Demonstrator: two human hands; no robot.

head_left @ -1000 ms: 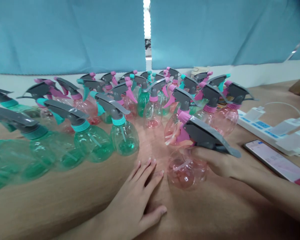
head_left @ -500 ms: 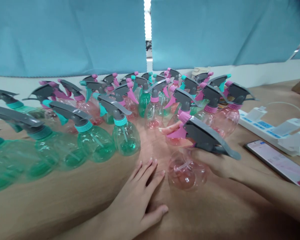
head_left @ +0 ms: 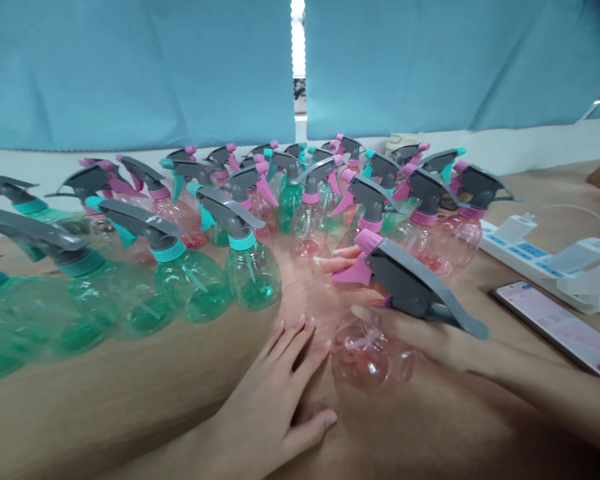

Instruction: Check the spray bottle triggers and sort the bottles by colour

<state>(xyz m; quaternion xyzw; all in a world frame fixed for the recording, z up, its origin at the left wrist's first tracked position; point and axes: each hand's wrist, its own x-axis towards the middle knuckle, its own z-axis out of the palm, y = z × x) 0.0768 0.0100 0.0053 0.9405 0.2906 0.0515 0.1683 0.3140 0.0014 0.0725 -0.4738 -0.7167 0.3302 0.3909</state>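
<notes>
My right hand (head_left: 420, 333) is wrapped round the neck of a pink spray bottle (head_left: 365, 360) with a grey and pink trigger head. Tilted on the table (head_left: 180, 413), that bottle has its nozzle pointing up and to the left. Some of my right fingers show behind the trigger; the rest are hidden by the spray head. Flat on the wood, my left hand (head_left: 275, 393) has its fingers spread and holds nothing. Its fingertips lie just left of the pink bottle. The closest green spray bottle (head_left: 253, 277) stands upright beyond my left hand.
Several green and pink spray bottles crowd the left and back of the table, among them a clear pink one (head_left: 310, 230). At right are a white power strip (head_left: 525, 250) with plugged-in chargers and a phone (head_left: 555, 320). A blue curtain (head_left: 140, 73) hangs behind.
The pink spray bottle in my right hand has tipped slightly, its handle end dropping a little and shifting right. My left hand stays in place.
</notes>
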